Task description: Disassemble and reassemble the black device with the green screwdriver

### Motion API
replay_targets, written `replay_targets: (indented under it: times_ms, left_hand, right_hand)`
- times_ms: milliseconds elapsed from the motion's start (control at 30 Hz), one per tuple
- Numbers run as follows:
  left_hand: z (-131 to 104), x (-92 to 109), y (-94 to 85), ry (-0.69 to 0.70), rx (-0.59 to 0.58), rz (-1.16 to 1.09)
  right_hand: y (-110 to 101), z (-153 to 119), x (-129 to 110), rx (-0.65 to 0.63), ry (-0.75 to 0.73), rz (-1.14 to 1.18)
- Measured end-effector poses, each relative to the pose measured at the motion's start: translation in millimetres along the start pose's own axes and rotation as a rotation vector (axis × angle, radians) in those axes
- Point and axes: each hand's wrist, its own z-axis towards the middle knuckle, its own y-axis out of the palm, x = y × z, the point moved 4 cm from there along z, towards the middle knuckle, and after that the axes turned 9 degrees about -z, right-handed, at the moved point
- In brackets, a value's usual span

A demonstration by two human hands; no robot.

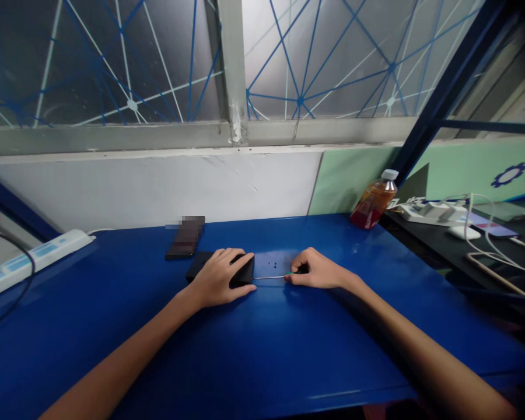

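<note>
A flat black box [245,269] lies on the blue table. My left hand [219,279] is closed over it, fingers across the top and thumb along the near side, and covers much of it. Pinched in my right hand [318,269] is a screwdriver [269,277] with a thin metal shaft and a partly hidden green and dark handle. Its shaft lies level and points left, with the tip at the right end of the box. Several tiny dark pieces, perhaps screws [275,266], rest on the table just behind the shaft.
Behind the box lies a dark phone-like slab [186,239], partly blurred out. A white power strip [39,261] runs along the left edge. At the back right stands a drink bottle [374,199]. Beyond it, a black table [492,254] carries cables and chargers.
</note>
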Motion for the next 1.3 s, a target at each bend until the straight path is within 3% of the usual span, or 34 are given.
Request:
replay_targets:
  times_ms: [767,1300]
  left_hand:
    - [-0.3,0.5,-0.9,0.007,0.008,-0.011]
    - [-1.7,-3.3,2.0,-0.019,0.007,0.075]
  right_hand:
    - [-0.6,-0.9,1.1,-0.031,0.028,0.057]
    - [-0.5,-2.6,-1.2,0.015,0.065,0.045]
